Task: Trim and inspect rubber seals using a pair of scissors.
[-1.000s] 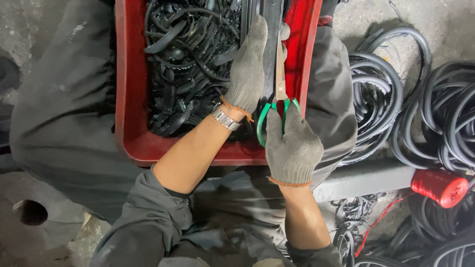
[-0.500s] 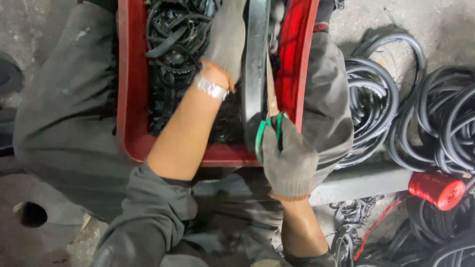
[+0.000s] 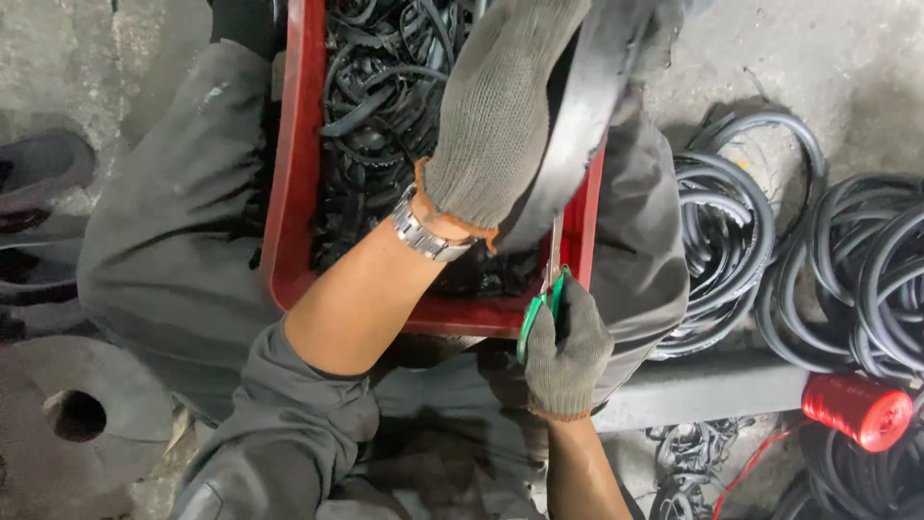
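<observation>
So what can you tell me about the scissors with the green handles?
The scissors have green plastic-looking handles and thin metal blades. The gloved right hand grips the handles, fingers through the loops. The blades point up toward the black rubber strip that the gloved left hand holds. They sit over the near edge of the red crate. The blade tips are hidden.

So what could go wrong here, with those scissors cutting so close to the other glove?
1. The left hand grips the black rubber strip just above the blades of the green-handled scissors, so a slip might nick the knit glove.
2. The strip is lifted and bowed, so it could spring once cut.
3. The red crate rests on the person's lap and might tip, spilling its rubber scraps.
</observation>
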